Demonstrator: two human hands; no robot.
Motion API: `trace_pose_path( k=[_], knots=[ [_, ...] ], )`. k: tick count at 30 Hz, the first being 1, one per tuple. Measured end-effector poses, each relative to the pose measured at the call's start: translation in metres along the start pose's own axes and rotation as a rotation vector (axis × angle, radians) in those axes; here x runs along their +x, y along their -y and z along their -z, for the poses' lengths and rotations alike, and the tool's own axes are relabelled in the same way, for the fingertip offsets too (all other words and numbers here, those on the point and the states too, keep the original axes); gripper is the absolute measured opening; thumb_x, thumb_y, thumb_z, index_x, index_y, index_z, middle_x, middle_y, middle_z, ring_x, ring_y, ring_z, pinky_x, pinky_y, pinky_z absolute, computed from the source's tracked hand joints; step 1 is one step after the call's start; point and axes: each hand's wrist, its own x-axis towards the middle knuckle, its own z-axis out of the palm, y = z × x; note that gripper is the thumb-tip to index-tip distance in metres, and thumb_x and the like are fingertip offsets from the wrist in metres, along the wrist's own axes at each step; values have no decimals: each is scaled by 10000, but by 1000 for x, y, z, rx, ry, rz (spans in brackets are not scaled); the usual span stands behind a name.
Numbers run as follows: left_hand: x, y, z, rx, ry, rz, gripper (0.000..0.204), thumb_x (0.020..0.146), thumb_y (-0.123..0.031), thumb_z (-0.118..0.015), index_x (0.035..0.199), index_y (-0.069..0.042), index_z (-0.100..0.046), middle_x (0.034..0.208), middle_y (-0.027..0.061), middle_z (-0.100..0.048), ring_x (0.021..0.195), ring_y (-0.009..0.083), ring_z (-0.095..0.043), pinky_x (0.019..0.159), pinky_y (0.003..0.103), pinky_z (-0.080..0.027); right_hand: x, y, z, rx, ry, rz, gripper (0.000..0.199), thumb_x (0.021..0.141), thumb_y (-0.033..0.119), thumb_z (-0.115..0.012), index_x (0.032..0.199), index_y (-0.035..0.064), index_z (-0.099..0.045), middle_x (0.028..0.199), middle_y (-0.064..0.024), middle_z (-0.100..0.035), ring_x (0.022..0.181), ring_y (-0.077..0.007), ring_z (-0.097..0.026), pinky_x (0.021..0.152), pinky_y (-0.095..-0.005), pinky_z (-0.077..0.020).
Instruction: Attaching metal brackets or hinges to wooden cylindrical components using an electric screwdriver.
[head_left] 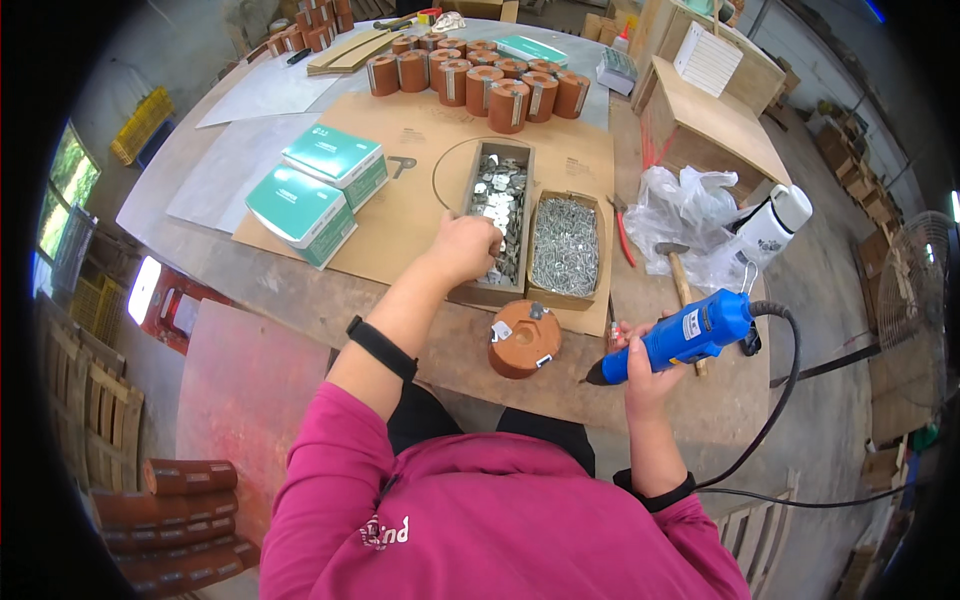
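Head view: blue driver point(672, 342) was held by the right hand point(650, 378), probably weighty, best gripped round the barrel. Left hand point(467, 248) was held over metal clips point(500, 190) in the tray point(488, 294); pinch could not be told. Clips were judged light, stiff, slippery, best taken by edges. Brown cylinder point(518, 354) was set between hands on the table point(450, 352), likely rigid.

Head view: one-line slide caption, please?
Left hand at the tray of metal pieces, right hand holding a blue tool, brown cylinder on the table.
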Motion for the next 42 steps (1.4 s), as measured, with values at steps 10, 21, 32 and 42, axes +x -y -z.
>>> trace_pose_path(
  k=[10, 21, 32, 42],
  knots=[
    [-79, -66, 44, -450, -277, -184, 95, 657, -57, -625, 745, -57, -590, 658, 73, -569, 642, 220, -574, 712, 379, -449, 3, 7, 2, 6, -41, -39, 489, 738, -22, -530, 1161, -21, -285, 766, -76, -513, 688, -163, -565, 819, -386, -459],
    [-111, -112, -3, -37, -519, -310, 151, 650, -106, -623, 798, -98, -600, 767, 13, -514, 771, 200, -507, 920, 494, -299, -4, 4, 1, -83, -6, 14, 496, 726, 5, -573, 1145, -12, -308, 785, -71, -543, 749, -156, -575, 807, -341, -453],
    [-115, -116, -28, -204, -579, -139, 556, 594, -176, -722, 1077, -16, -496, 1168, 212, -395, 1069, 399, -384, 910, 482, -302, -2, -2, -11, -123, -108, 82, 393, 700, 131, -635, 1044, 50, -465, 764, -68, -560, 669, -137, -554, 623, -284, -460],
    [-98, -94, -27, -430, -417, -223, 424, 578, -35, -682, 954, -49, -488, 1252, 189, -343, 1154, 378, -357, 943, 440, -309, -1, 17, -2, -240, -108, 15, 509, 701, 118, -609, 1153, 46, -387, 841, -164, -570, 772, -308, -588, 674, -360, -465]
  ],
)
